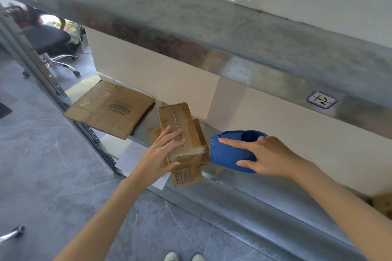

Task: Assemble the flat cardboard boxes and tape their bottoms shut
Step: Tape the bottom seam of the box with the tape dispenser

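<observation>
Your left hand (159,154) is pressing flat, fingers straight, on the small taped box (180,118), your right hand (268,156) is gripping the blue tape dispenser (229,152) just beside it.

Shelf (233,178): runs from far left to near right, beneath an upper shelf (254,44), with the wall behind.
Flat cardboard (110,110): on the shelf's left end, near corner overhanging the front edge.
Box (182,131): right of the flat cardboard, apart from it, lying on a flattened piece (186,177).
Tape dispenser (231,152): just right of the box's near end.
Left hand (161,154): on the box's top, thumb at its near end.
Right hand (265,154): round the dispenser's right side.
Chair (48,42): on the floor, far left, beyond the shelf frame.
</observation>
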Available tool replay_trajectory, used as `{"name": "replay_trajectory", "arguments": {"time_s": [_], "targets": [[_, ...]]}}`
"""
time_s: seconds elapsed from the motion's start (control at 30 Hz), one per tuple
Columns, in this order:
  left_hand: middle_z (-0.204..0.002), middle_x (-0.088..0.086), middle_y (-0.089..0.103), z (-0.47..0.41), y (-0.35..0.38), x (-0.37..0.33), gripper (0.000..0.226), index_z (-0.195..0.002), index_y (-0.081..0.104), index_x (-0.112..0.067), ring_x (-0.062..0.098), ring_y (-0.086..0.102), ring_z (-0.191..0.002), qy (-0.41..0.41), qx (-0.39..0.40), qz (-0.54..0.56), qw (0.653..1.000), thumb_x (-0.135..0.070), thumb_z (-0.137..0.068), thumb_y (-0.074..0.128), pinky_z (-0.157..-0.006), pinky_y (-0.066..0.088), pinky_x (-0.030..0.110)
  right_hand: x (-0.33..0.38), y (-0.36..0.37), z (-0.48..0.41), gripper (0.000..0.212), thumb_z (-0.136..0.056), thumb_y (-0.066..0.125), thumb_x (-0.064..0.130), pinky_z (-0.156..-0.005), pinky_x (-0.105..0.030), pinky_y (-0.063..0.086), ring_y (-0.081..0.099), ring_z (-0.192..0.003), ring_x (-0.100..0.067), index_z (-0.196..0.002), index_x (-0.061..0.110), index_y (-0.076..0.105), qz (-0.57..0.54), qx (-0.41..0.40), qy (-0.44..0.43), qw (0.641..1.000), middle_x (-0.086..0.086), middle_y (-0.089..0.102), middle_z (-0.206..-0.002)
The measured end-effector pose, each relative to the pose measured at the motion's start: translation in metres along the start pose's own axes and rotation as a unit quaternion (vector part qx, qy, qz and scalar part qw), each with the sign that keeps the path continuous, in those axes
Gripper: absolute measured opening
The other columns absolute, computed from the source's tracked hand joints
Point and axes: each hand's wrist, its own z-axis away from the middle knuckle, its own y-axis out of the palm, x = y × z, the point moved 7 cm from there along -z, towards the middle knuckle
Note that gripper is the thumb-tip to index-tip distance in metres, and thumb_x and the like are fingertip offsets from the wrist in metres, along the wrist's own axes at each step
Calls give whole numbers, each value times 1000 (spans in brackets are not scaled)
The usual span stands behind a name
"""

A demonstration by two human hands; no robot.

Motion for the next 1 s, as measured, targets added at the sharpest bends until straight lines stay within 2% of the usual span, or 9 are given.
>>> {"name": "replay_trajectory", "arguments": {"time_s": [0.07, 0.17, 0.3, 0.43, 0.57, 0.63, 0.73, 0.93, 1.0], "targets": [[-157, -10, 33, -1, 0, 2, 66, -140, 50, -23, 8, 5, -152, -7, 0, 4, 1000, -20, -82, 80, -119, 24, 40, -2, 1, -4, 81, -94, 51, 52, -53, -17, 24, 37, -55, -6, -134, 75, -15, 5, 0, 4, 1000, 9, 38, -53], [-156, -13, 34, -2, 0, 4, 68, -141, 48, -27, 7, 5, -152, -12, 3, 12, 1000, -21, -81, 80, -119, 24, 39, 1, 4, -12, 80, -96, 48, 52, -56, -23, 28, 36, -54, -6, -134, 72, -19, 19, 3, 8, 1000, 11, 37, -55], [-155, -12, 36, -4, 1, 6, 68, -141, 50, -25, 8, 7, -152, -16, 0, 16, 1000, -20, -81, 81, -118, 25, 38, 10, 10, -18, 78, -97, 45, 50, -52, -23, 25, 34, -50, -8, -135, 68, -21, 39, 0, 15, 999, 9, 37, -55], [-153, -13, 40, -5, 2, 8, 67, -138, 54, -23, 7, 10, -151, -22, -10, 18, 1000, -18, -78, 83, -116, 28, 36, 22, 22, -15, 79, -98, 41, 52, -54, -29, 35, 37, -51, -13, -136, 60, -27, 78, -13, 30, 996, 5, 42, -59], [-151, -15, 41, -7, 3, 12, 68, -137, 55, -25, 6, 11, -151, -32, -16, 27, 999, -16, -76, 84, -115, 28, 36, 26, 29, -14, 81, -90, 65, 41, -42, -23, 20, 12, -41, -6, -150, 46, 10, 74, -26, 63, 995, 7, 27, -47], [-151, -15, 41, -7, 3, 13, 68, -137, 55, -26, 6, 11, -151, -35, -13, 31, 999, -15, -77, 84, -115, 28, 37, 28, 33, -17, 77, -94, 58, 44, -42, -24, 15, 19, -42, -6, -150, 49, 4, 72, -18, 75, 994, 8, 27, -49], [-151, -16, 41, -8, 4, 11, 67, -135, 55, -27, 6, 11, -151, -31, -3, 32, 999, -15, -77, 84, -116, 29, 39, 29, 47, -31, 70, -99, 46, 47, -45, -28, 20, 35, -49, -11, -153, 50, 1, 52, -25, 91, 994, 8, 35, -54], [-152, -15, 40, -10, 3, 10, 66, -137, 54, -25, 3, 7, -151, -46, 13, 35, 998, -18, -78, 83, -118, 28, 42, -6, 63, -35, 71, -96, 54, 50, -44, -24, 32, 39, -45, -8, -153, 51, 13, -46, -66, 169, 982, 7, 43, -52], [-153, -18, 37, -11, 3, 10, 68, -138, 51, -28, 1, 5, -150, -53, 16, 33, 998, -19, -79, 82, -117, 29, 41, -28, 76, -28, 71, -95, 58, 48, -46, -24, 38, 46, -48, -7, -153, 48, 17, -94, -83, 197, 972, 8, 55, -60]]}}
